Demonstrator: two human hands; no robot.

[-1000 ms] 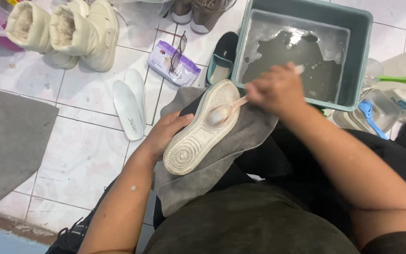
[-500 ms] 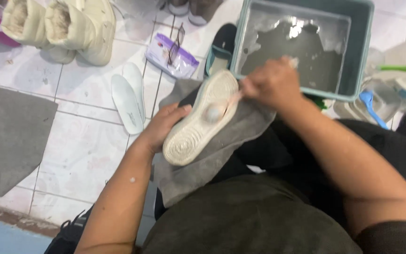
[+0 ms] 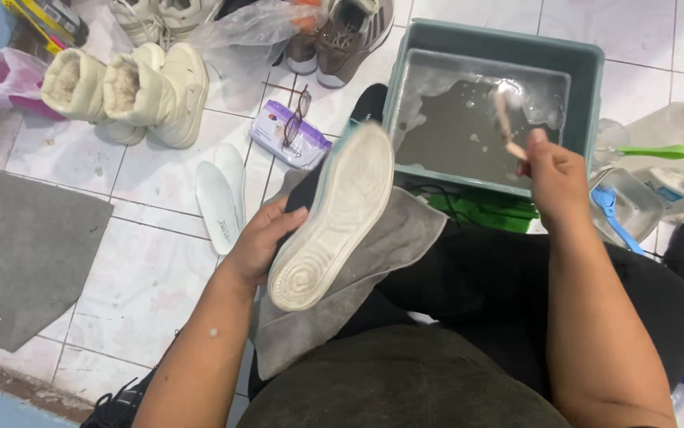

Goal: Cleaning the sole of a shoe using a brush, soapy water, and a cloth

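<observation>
Two hands busy: left hand (image 3: 267, 238) grips the sneaker (image 3: 334, 214) sole-up on a grey cloth (image 3: 393, 238); right hand (image 3: 556, 178), at two o'clock, clasps a brush (image 3: 507, 119) over the tub (image 3: 580, 59).

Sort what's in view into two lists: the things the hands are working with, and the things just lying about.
In use:
- left hand holding the white-soled shoe
- right hand holding the brush over the green tub of murky water
- grey cloth on the lap

Lying about:
- cream boots
- white insoles
- glasses on a wipes packet
- grey mat
- brown trainers
</observation>
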